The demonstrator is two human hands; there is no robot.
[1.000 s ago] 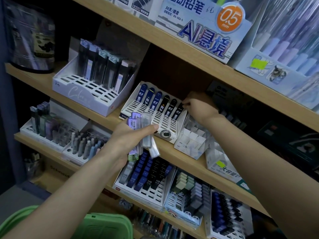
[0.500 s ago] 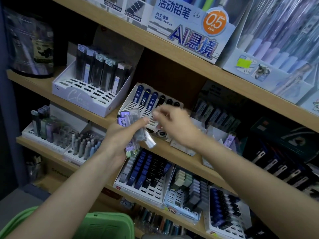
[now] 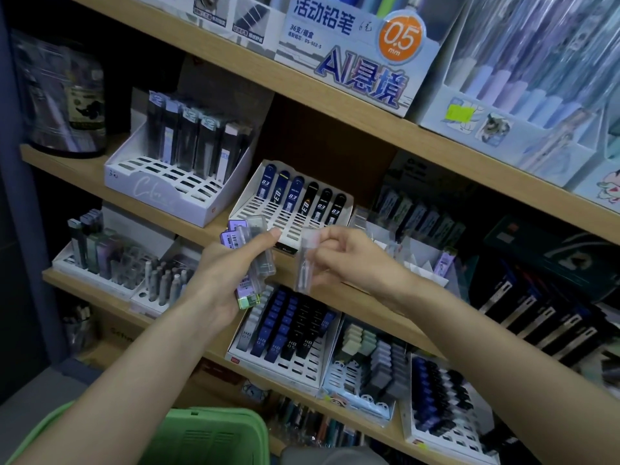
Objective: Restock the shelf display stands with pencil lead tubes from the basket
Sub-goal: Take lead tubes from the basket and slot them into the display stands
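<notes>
With your left hand point(image 3: 218, 280) gripping spare tubes point(image 3: 258, 253), keep your right hand's point(image 3: 349, 260) pinched clear tube point(image 3: 304, 266) upright; seat it in the stand point(image 3: 424, 266) at three o'clock.

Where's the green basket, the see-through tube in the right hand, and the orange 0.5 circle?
green basket point(image 3: 157, 441), head view, on its plain green side.
clear tube point(image 3: 302, 275), head view, on its lower half.
orange 0.5 circle point(image 3: 401, 36), head view, on its middle.

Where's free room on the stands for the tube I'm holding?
Empty slot rows in the 0.3 stand, in front of its six dark tubes; also the larger white stand, front rows below its tall packs. The HB 0.5 stand on the shelf below is mostly full.
</notes>
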